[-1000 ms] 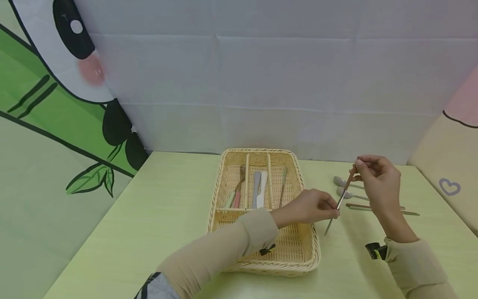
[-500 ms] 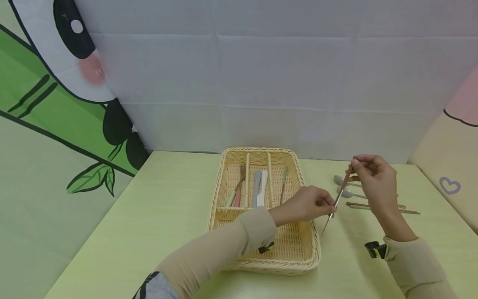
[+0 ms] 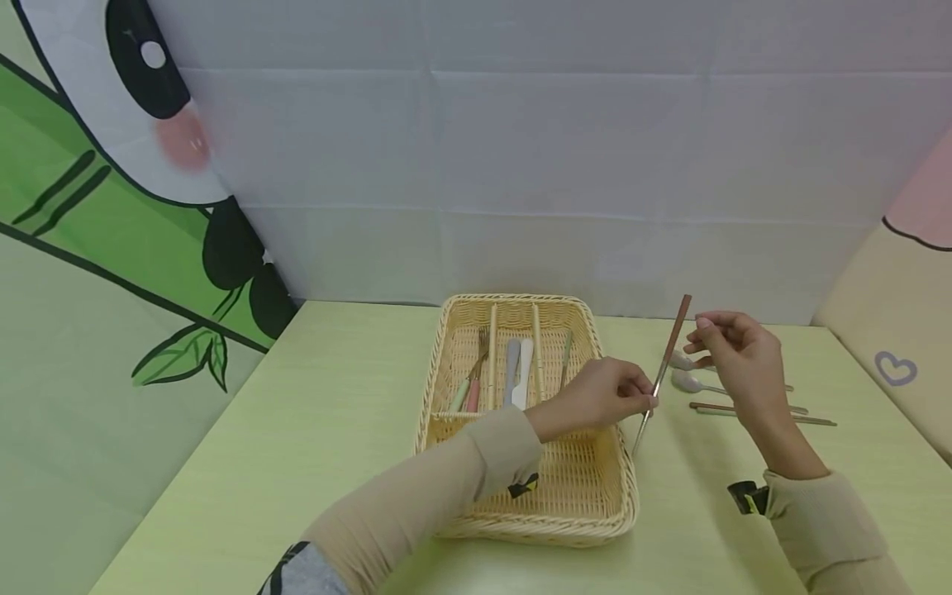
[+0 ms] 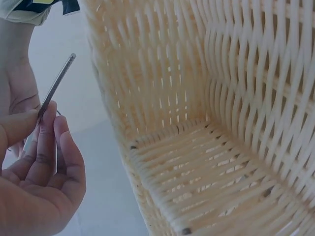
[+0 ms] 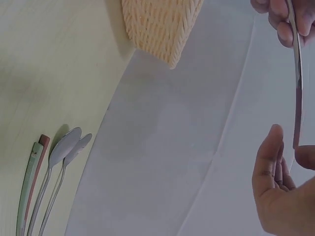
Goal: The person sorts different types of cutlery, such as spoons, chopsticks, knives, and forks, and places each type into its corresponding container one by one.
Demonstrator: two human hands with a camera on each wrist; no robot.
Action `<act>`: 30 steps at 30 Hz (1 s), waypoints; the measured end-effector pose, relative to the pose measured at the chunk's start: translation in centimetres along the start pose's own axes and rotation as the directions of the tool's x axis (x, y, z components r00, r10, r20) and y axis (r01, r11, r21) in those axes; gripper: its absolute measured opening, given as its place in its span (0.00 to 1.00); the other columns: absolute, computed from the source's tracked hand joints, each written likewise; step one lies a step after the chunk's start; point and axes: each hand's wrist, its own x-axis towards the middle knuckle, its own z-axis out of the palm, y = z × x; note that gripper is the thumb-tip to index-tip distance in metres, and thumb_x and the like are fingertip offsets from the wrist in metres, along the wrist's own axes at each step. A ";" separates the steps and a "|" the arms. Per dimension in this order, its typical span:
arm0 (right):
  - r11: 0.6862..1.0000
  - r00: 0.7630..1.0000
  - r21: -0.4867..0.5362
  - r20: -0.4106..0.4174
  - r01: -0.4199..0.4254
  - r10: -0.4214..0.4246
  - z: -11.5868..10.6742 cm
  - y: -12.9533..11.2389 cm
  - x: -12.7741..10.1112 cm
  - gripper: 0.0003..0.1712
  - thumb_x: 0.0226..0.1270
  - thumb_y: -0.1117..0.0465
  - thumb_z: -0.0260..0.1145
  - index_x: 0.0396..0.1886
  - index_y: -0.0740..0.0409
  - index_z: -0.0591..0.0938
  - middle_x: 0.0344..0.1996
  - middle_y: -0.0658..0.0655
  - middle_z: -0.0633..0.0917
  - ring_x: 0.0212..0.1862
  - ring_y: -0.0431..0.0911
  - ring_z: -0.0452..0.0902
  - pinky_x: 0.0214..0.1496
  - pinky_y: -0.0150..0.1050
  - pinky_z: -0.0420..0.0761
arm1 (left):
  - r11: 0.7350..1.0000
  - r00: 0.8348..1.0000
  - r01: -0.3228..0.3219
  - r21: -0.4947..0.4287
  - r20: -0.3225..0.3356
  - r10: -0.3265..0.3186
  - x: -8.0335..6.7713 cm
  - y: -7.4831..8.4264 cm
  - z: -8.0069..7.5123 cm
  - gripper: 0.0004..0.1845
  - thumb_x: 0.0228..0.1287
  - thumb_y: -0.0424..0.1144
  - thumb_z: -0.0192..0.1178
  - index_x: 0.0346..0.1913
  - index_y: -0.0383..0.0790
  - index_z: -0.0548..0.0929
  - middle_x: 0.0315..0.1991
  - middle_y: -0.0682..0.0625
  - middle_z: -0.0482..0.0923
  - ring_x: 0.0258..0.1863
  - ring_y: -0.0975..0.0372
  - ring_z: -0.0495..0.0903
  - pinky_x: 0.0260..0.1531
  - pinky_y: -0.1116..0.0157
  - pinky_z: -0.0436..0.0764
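My left hand (image 3: pixel 601 397) pinches a chopstick (image 3: pixel 673 335) around its metal middle, at the right rim of the wicker basket (image 3: pixel 630 496). Its red-brown end points up and its thin metal end points down. Just right of the upper end is my right hand (image 3: pixel 744 359), fingers loosely bent and apart from the chopstick in the head view. The right wrist view has the chopstick's red end (image 5: pixel 298 113) close by the thumb of that hand. In the left wrist view the metal tip (image 4: pixel 64 71) sticks out past my thumb and finger.
Forks (image 3: pixel 473 388), knives (image 3: pixel 523 372) and a green-ended chopstick (image 3: pixel 567 355) lie in separate back compartments of the basket. On the table to the right are two spoons (image 3: pixel 686 381) and a red-brown and a green chopstick (image 3: pixel 814 421). A cloth wall (image 3: pixel 521 165) stands behind.
My right fingers have let go of the chopstick's red-brown end. The left hand has carried the chopstick left and slightly up, and it stands steeper.
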 end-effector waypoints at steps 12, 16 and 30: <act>0.970 1.000 -0.244 0.019 -0.009 0.014 -1.0 1.6 0.0 0.03 0.67 0.60 0.56 0.38 0.49 0.75 0.25 0.40 0.81 0.27 0.32 0.79 0.27 0.27 0.79 | 0.997 0.985 0.081 -0.004 -0.152 -0.081 0.0 -2.0 -3.1 0.08 0.61 0.43 0.59 0.35 0.42 0.82 0.29 0.54 0.80 0.27 0.69 0.75 0.27 0.74 0.73; 0.956 0.999 -0.291 0.023 -0.027 0.035 -1.4 2.1 -0.1 0.02 0.67 0.59 0.55 0.38 0.49 0.74 0.25 0.39 0.80 0.27 0.31 0.79 0.27 0.27 0.79 | 0.992 0.973 0.126 0.006 -0.198 -0.122 0.1 -2.8 -3.9 0.07 0.61 0.43 0.59 0.35 0.43 0.82 0.29 0.54 0.80 0.26 0.68 0.76 0.26 0.73 0.73; 0.808 0.992 -0.588 0.119 0.033 0.046 -2.7 5.7 -0.8 0.16 0.68 0.60 0.53 0.45 0.71 0.74 0.35 0.67 0.81 0.26 0.25 0.73 0.24 0.30 0.78 | 0.966 0.933 0.236 0.105 -0.301 -0.195 0.0 -5.0 -5.0 0.08 0.59 0.44 0.61 0.30 0.43 0.81 0.30 0.53 0.80 0.25 0.67 0.76 0.22 0.72 0.72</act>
